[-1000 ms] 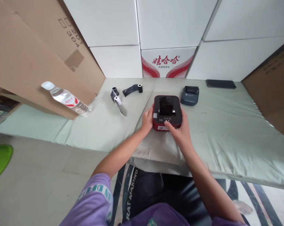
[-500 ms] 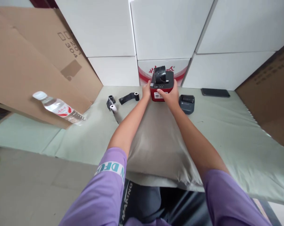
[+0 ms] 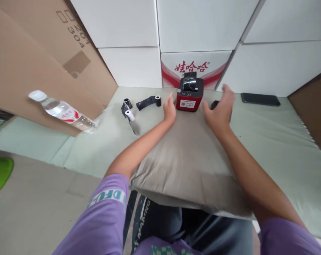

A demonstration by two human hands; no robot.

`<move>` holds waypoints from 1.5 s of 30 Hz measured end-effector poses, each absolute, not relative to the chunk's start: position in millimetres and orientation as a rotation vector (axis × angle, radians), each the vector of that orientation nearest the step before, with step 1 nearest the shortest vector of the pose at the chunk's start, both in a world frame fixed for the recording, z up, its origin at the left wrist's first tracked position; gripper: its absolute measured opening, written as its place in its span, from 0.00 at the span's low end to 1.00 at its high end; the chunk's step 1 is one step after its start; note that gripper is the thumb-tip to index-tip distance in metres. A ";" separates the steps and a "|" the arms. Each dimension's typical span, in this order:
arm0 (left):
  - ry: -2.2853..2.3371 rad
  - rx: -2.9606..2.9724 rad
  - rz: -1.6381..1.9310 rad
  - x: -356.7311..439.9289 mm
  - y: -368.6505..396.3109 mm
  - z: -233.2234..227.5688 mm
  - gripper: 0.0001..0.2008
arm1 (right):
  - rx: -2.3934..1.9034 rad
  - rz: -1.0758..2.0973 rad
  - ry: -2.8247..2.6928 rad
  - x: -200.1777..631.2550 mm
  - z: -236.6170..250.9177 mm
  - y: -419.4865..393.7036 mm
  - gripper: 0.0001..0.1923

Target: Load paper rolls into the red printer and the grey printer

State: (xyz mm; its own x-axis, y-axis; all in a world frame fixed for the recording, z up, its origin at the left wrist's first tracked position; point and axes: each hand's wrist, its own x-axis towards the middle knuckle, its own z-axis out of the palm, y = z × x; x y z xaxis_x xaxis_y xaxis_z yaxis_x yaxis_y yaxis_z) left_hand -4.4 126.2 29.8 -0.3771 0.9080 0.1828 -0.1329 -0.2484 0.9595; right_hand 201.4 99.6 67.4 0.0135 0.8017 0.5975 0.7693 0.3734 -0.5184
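Red printer (image 3: pixel 189 100) between both hands' fingers (image 3: pixel 170 100)

The cloth (image 3: pixel 187 152) lies bare before the red printer (image 3: pixel 189 95). A printed carton (image 3: pixel 191 66) bars the way behind it.

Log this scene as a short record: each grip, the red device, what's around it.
Left grip: open, just left of the red device, not holding it
Right grip: open, blurred, right of the red device; contact with the mostly hidden dark device behind it unclear
Red device: upright on the pale green cloth, black strip on top, label facing the person
Left side: two black rolls, white roll, bottle
Right side: flat black object
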 end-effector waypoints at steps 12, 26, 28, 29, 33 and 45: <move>1.138 1.493 1.439 6.1 -6.5 15.1 0.20 | -1.981 0.160 -1.659 209.0 53.2 38.8 0.63; 1.752 1.723 0.935 -17.7 -7.1 23.6 0.24 | -1.504 0.229 -1.940 142.7 19.9 -64.5 0.64; 1.764 1.711 0.934 -18.7 -5.7 21.6 0.24 | -1.467 0.303 -1.909 152.2 20.6 -60.6 0.64; 1.768 1.711 0.937 -18.9 -5.4 20.7 0.23 | -1.450 0.356 -1.881 157.2 21.0 -57.2 0.63; 1.792 1.763 0.924 -19.5 -6.4 18.8 0.22 | -1.427 0.608 -1.724 171.1 18.4 -40.3 0.50; 1.812 1.976 0.679 -29.3 -5.3 21.9 0.21 | -1.449 0.574 -1.702 174.0 16.7 -32.3 0.37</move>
State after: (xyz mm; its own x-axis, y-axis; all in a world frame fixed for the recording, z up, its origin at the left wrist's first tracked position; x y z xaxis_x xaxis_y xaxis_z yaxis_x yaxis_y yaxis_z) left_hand -29.3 -5.3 21.9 0.0554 0.9936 0.0981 0.8135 -0.1019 0.5725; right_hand 174.0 -32.3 16.7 -0.0126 0.9584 0.2850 0.5900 0.2373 -0.7718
